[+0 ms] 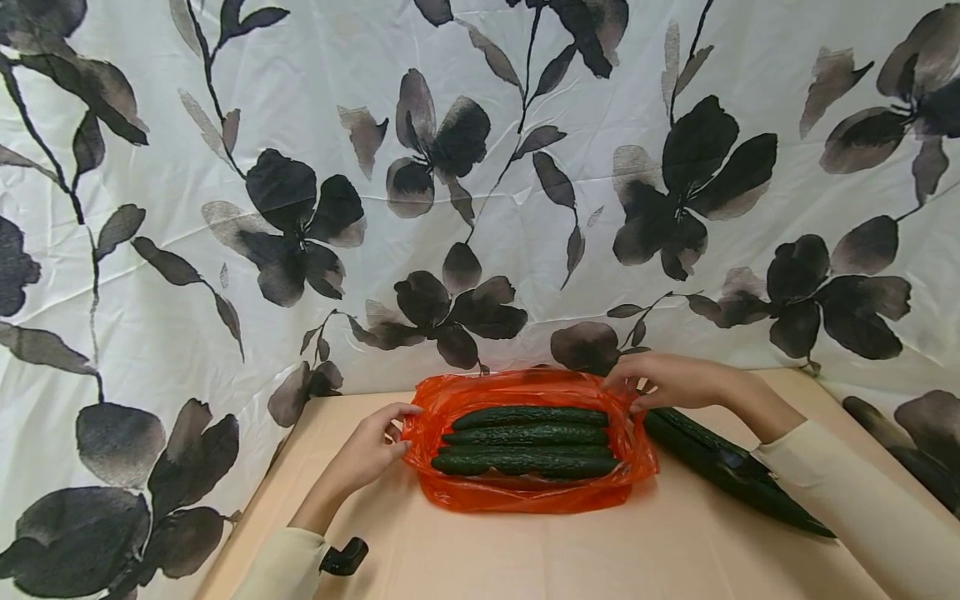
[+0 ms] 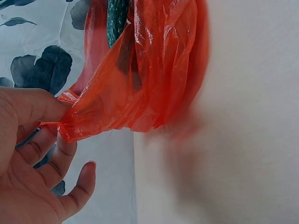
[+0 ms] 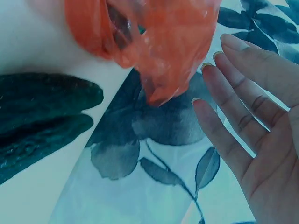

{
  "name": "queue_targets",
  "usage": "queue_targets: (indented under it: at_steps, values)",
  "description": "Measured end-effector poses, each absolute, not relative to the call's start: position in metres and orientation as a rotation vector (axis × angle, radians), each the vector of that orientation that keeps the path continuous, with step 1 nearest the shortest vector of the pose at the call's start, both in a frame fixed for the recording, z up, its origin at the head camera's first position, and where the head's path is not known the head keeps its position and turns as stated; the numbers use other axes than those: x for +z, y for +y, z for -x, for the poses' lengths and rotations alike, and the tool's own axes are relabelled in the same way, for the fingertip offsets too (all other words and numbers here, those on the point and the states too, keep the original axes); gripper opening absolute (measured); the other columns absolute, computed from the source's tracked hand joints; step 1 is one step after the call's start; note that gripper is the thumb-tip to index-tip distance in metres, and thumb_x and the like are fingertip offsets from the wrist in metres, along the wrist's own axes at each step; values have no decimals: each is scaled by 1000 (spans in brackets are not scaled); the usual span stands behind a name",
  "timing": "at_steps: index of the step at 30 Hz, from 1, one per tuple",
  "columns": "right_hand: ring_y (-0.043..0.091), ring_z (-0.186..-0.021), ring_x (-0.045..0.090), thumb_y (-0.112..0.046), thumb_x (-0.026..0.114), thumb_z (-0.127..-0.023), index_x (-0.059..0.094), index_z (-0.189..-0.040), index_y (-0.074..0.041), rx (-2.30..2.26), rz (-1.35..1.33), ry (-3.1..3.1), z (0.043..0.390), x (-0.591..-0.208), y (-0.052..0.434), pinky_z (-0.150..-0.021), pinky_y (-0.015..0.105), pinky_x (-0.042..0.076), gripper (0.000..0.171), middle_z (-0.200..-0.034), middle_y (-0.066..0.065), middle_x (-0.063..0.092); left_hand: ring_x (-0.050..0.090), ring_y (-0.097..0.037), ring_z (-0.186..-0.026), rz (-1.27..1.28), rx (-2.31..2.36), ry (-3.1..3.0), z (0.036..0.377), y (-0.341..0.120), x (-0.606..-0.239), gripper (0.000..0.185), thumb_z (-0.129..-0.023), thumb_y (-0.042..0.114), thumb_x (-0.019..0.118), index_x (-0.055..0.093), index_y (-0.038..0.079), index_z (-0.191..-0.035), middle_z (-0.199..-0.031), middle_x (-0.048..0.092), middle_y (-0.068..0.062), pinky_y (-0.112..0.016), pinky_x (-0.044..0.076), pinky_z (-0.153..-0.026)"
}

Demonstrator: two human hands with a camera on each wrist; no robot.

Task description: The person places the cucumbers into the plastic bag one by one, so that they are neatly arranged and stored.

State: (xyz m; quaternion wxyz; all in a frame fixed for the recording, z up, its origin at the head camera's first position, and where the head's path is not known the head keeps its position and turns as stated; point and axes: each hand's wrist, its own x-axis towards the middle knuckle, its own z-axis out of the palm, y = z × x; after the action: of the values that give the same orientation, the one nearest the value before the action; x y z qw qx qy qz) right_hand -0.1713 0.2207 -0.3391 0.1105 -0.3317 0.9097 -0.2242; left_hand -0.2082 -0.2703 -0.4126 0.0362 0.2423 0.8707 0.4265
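Observation:
An orange-red plastic bag (image 1: 525, 500) lies spread on the table, its opening facing up. Several dark green cucumbers (image 1: 525, 435) lie side by side inside it. At the bag's left end my left hand (image 1: 371, 446) pinches a gathered corner of the plastic between thumb and index finger, with the other fingers loosely bent. My right hand (image 1: 671, 382) is at the bag's right upper edge. In the right wrist view its fingers (image 3: 224, 93) are extended beside the bag's loose end (image 3: 173, 56), with nothing held between them.
Two more cucumbers (image 3: 46, 93) lie outside the bag on the right, partly under my right forearm (image 1: 832, 475). A white cloth with dark flowers (image 1: 525, 208) hangs behind the light table (image 1: 510, 558). A black device (image 1: 344, 557) sits at my left cuff.

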Motion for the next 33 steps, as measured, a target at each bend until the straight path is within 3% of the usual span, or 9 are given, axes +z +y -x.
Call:
queue_targets:
  at_steps: [7,12,16,19,26,33]
  values:
    - [20,-103,66,-6,70,-93,59,-138,-8,-670,907,2697,168,-341,238,-84,40,58,46,-122,6,64,56,-21,-76,-732,1318,2672,208,-270,-412,51,-82,-13,63,64,9,-129,-108,60,-9,-25,49,-58]
    - [26,-106,65,-8,72,-92,57,-139,-8,-687,832,2709,168,-345,252,-86,38,57,49,-119,3,62,57,-21,-76,-739,1315,2681,209,-269,-412,51,-82,-12,63,64,9,-129,-108,60,-9,-25,49,-57]
    - [30,-105,65,-10,73,-92,56,-139,-4,-724,825,2695,168,-348,262,-84,36,58,51,-123,10,61,57,-21,-76,-741,1316,2681,209,-268,-412,51,-82,-12,63,64,9,-128,-108,60,-9,-25,50,-58]
    - [30,-104,65,-11,74,-91,56,-138,-1,-745,820,2683,168,-350,268,-82,35,58,51,-127,15,60,57,-21,-76,-740,1318,2677,209,-268,-412,50,-83,-12,63,64,9,-129,-108,60,-9,-25,50,-58]
    - [29,-104,64,-6,75,-88,57,-137,-8,-727,761,2700,169,-362,280,-84,33,57,52,-124,7,60,56,-21,-75,-742,1315,2675,209,-267,-413,50,-83,-11,64,64,8,-129,-109,59,-9,-25,50,-58]
    - [30,-101,65,-4,75,-87,55,-136,-2,-747,747,2673,170,-371,291,-81,33,57,53,-120,12,61,56,-21,-76,-741,1304,2686,210,-266,-413,50,-83,-11,64,64,9,-129,-109,60,-9,-25,50,-58]
